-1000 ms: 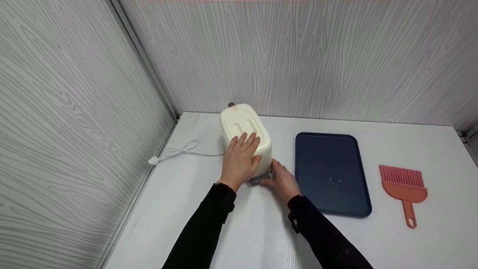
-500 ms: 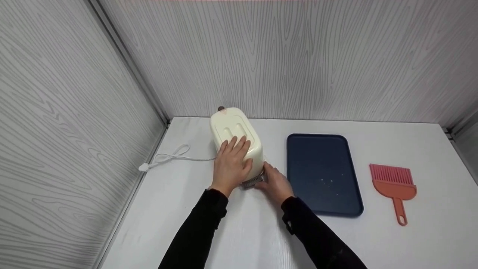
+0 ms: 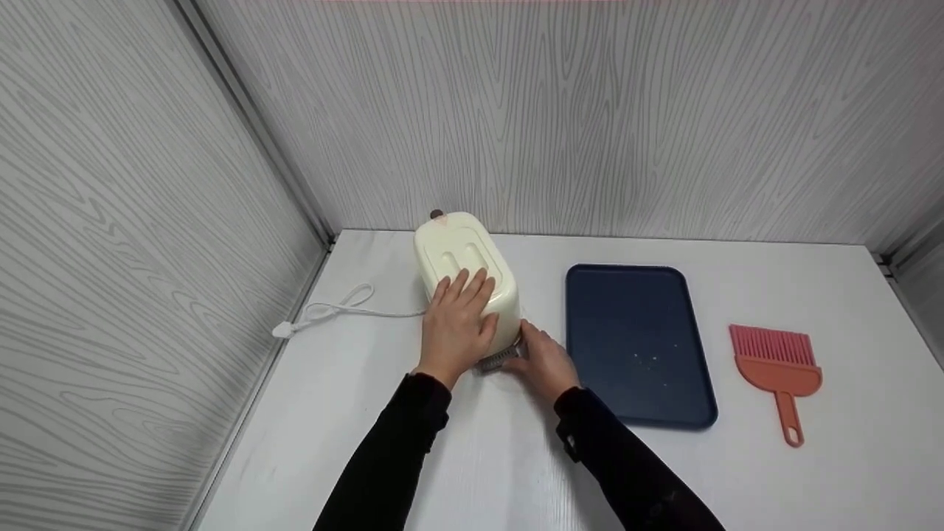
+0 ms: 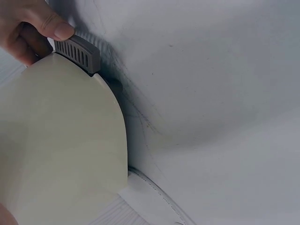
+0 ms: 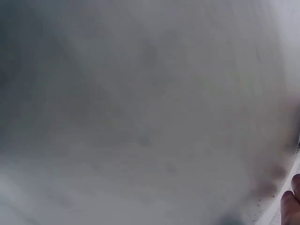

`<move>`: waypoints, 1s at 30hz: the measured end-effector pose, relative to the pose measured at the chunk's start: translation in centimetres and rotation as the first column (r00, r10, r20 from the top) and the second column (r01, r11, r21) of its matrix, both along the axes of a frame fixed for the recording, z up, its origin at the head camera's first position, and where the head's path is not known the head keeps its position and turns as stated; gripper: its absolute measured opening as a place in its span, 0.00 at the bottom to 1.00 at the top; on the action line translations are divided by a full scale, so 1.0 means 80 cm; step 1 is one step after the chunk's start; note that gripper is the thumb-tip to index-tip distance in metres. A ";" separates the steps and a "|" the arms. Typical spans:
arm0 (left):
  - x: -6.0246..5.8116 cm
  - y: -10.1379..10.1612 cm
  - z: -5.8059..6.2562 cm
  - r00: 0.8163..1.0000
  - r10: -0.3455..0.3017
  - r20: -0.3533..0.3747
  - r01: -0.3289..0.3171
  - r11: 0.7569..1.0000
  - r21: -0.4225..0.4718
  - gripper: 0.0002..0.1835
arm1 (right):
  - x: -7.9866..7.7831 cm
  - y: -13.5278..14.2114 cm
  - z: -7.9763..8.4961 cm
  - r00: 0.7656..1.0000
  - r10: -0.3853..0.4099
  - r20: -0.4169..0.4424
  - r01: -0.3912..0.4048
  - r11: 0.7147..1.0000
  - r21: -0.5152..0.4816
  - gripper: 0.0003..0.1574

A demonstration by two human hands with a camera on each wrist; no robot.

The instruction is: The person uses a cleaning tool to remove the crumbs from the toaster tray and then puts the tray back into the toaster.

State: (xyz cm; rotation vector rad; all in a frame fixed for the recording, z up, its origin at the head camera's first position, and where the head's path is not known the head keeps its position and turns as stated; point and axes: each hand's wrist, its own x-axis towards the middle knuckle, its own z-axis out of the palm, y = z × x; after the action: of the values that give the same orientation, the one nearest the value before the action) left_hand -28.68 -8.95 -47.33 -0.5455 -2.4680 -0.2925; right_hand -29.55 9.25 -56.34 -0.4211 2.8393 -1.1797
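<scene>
A cream toaster (image 3: 441, 242) with a brown knob at its far end stands toward the back left of the white table. My left hand (image 3: 457, 324) rests on its top, fingers straight and slightly spread. At the toaster's near end, low down, a grey slotted piece (image 3: 497, 360) sticks out, and my right hand (image 3: 547, 364) grips it. The left wrist view shows the right thumb on top of that slotted piece (image 4: 77, 54), other fingers curled behind, beside the toaster's body (image 4: 75, 131). A blurred pale surface fills the right wrist view, with fingertips (image 5: 290, 201) at its lower right.
To the right lies a navy tray (image 3: 627, 310) with several pale crumbs on it. Farther right is a coral brush (image 3: 778, 375) with pink bristles. The toaster's tied white cord (image 3: 343, 307) and plug lie to the left, near the grey wood-patterned side wall (image 3: 110, 258).
The head view has shifted a little to the right, so everything appears farther left. Both hands keep their places on the toaster and the slotted piece.
</scene>
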 end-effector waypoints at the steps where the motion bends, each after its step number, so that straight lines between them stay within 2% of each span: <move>1: 0.000 0.000 0.000 1.000 -0.001 0.002 0.001 1.000 -0.001 0.26 | -0.001 -0.001 0.001 1.000 -0.004 0.005 0.004 1.000 0.001 0.53; 12: 0.001 0.001 0.000 1.000 -0.005 0.008 0.005 1.000 0.007 0.26 | -0.003 -0.005 0.007 0.999 -0.034 0.022 0.033 0.999 0.018 0.50; 22: 0.002 0.000 0.001 1.000 0.006 0.011 -0.006 1.000 0.005 0.26 | -0.004 -0.005 0.006 0.999 -0.021 -0.030 0.022 0.999 0.028 0.50; 30: 0.001 0.001 0.002 1.000 0.000 0.003 0.000 1.000 0.007 0.26 | -0.003 -0.001 0.004 1.000 -0.010 -0.006 0.010 1.000 0.000 0.51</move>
State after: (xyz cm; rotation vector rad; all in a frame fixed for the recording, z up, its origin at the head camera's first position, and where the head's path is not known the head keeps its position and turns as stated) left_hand -28.57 -8.89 -47.20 -0.5427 -2.4688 -0.3027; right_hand -29.76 9.19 -55.98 -0.4112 2.8495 -1.1818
